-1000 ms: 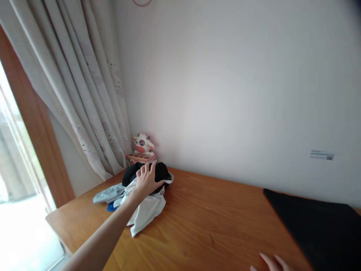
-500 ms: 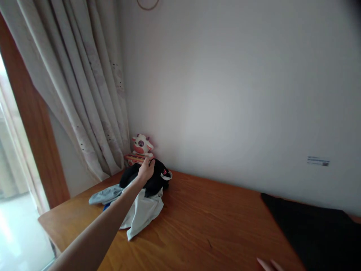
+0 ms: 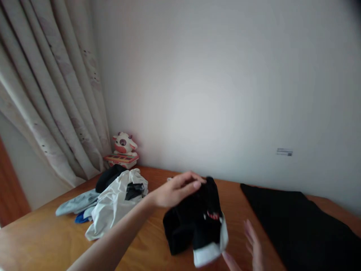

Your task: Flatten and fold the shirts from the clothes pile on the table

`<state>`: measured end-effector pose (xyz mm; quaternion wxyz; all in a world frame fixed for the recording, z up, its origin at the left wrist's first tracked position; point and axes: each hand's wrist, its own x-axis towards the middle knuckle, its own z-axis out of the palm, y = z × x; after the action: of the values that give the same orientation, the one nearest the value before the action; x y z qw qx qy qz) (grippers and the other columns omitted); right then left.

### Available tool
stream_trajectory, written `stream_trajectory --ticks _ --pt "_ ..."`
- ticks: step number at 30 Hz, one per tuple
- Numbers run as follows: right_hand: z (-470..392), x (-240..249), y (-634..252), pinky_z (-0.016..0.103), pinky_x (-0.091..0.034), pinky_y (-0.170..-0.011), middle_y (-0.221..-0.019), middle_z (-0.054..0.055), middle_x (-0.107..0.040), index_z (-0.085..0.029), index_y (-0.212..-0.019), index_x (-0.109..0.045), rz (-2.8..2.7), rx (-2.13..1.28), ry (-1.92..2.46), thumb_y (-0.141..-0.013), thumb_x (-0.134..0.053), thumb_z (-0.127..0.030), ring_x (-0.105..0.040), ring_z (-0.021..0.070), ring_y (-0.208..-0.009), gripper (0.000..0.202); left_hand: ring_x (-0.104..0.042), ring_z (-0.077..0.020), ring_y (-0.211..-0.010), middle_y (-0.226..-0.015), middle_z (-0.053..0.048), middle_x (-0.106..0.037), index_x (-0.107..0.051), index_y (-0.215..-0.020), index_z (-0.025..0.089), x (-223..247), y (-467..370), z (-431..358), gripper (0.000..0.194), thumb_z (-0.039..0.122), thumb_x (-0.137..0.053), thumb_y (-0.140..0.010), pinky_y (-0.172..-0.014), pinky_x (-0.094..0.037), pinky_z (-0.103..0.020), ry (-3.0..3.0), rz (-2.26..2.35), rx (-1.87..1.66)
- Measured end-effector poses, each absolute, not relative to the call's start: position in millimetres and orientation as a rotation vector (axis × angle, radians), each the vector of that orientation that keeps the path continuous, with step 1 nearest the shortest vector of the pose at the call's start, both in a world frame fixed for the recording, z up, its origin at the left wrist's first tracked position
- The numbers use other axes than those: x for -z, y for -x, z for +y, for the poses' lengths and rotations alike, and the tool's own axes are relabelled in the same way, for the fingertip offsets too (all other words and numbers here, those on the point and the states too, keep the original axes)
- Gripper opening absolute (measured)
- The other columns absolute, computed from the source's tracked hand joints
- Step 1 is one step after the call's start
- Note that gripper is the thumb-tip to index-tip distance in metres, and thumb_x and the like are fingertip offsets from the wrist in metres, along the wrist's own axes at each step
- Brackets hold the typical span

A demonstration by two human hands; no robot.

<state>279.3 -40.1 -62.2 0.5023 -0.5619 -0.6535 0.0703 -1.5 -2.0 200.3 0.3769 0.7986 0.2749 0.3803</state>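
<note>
My left hand grips a black cloth garment with a white edge and a small red print, which hangs over the middle of the wooden table. Low on the right, my right hand is partly in view and blurred, its fingers apart beside the garment's white edge and holding nothing. To the left lies a heap with a white cloth, a grey-blue cloth, a blue piece and a dark cloth.
A cow-shaped toy with a keyboard stands at the table's back left, by the curtain. A large black cloth lies flat on the right of the wooden table. Behind rises a pale wall.
My left hand has lifted the black garment off the heap and carried it right, uncovering more white cloth. My right hand has come further into view. The view has turned right.
</note>
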Motion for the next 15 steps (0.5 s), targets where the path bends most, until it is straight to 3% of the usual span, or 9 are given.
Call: stream_trajectory --ticks 2,4,7,9,12,15 --pt "-43 59 -273 0.045 -0.052 -0.104 -0.151 0.019 -0.049 -0.019 -0.158 -0.021 -1.664 -0.213 1.288 -0.077 -0.072 -0.040 -0.054 0.0350 -0.134 0.098 -0.063 -0.0225 -0.115 -0.124 -0.008 -0.068 -0.062 -0.122 0.024 -165 -7 -14 0.035 0.048 -0.051 -0.099 -0.105 -0.048 -0.040 -2.228 0.699 -0.751" --pt "-47 56 -271 0.042 -0.050 -0.106 -0.146 0.014 -0.055 -0.024 -0.150 -0.043 -1.787 -0.248 1.363 -0.070 -0.072 -0.025 -0.056 0.0339 -0.133 0.085 -0.059 -0.0257 -0.124 -0.134 -0.011 -0.063 -0.060 -0.128 0.024 -124 -10 -19 0.041 0.048 -0.056 -0.095 -0.109 -0.046 -0.042 -2.385 0.782 -0.689" --pt "-53 51 -271 0.038 -0.047 -0.108 -0.140 0.009 -0.061 -0.026 -0.133 -0.063 -1.887 -0.243 1.543 -0.062 -0.066 -0.011 -0.058 0.0313 -0.131 0.072 -0.050 -0.0363 -0.135 -0.147 -0.016 -0.054 -0.058 -0.134 0.024 -69 -8 -18 0.066 0.059 -0.071 -0.080 -0.114 -0.039 -0.056 -2.540 0.970 -0.623" --pt "-56 46 -272 0.036 -0.046 -0.109 -0.137 0.009 -0.064 -0.024 -0.129 -0.065 -1.888 -0.226 1.571 -0.062 -0.062 -0.009 -0.059 0.0294 -0.129 0.069 -0.045 -0.0392 -0.140 -0.151 -0.017 -0.049 -0.052 -0.142 0.025 -44 -3 -16 0.079 0.064 -0.073 -0.075 -0.118 -0.032 -0.060 -2.577 1.018 -0.619" --pt "-56 39 -273 0.034 -0.049 -0.103 -0.128 0.010 -0.069 -0.022 -0.123 -0.068 -1.792 -0.243 1.612 -0.068 -0.059 -0.012 -0.065 0.0276 -0.121 0.056 -0.039 -0.0393 -0.144 -0.155 -0.016 -0.045 -0.048 -0.146 0.027 -27 9 -12 0.083 0.066 -0.071 -0.076 -0.121 -0.024 -0.062 -2.580 1.062 -0.648" --pt "-55 34 -276 0.034 -0.054 -0.092 -0.115 0.011 -0.075 -0.022 -0.116 -0.070 -1.618 -0.336 1.695 -0.078 -0.061 -0.028 -0.071 0.0296 -0.109 0.039 -0.039 -0.0397 -0.144 -0.157 -0.014 -0.043 -0.048 -0.147 0.029 -23 23 -10 0.085 0.066 -0.073 -0.074 -0.121 -0.023 -0.061 -2.562 1.087 -0.670"
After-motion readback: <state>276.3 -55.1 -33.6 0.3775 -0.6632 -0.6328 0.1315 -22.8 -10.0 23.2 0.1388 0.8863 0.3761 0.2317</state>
